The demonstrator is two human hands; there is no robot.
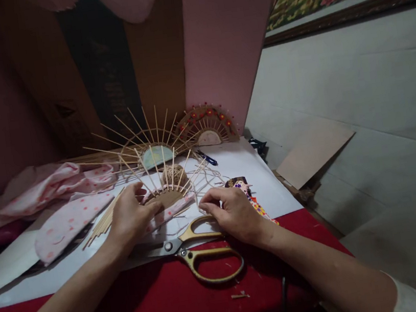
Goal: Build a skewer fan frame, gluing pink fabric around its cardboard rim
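Note:
My left hand (133, 213) grips the left side of a half-round cardboard piece (165, 198). Thin wooden sticks (156, 167) fan upward from its curved edge, and pink dotted cloth shows along its rim. Just right of it, my right hand (235, 211) is closed in a pinch on a thin pale string (196, 199) that runs up beside the piece. Large scissors with yellow handles (219, 278) lie below both hands, blades to the left. Behind the cardboard piece sits a ball of twine (173, 175).
At the back stand a stick fan with a pale green centre (157, 156) and a finished-looking fan with red flowers (207, 125). Dotted cloth (65, 184) and loose sticks (103, 222) lie left. Blue-handled snippers (207, 158) and colourful beads (257, 208) lie right, on white paper (274, 188).

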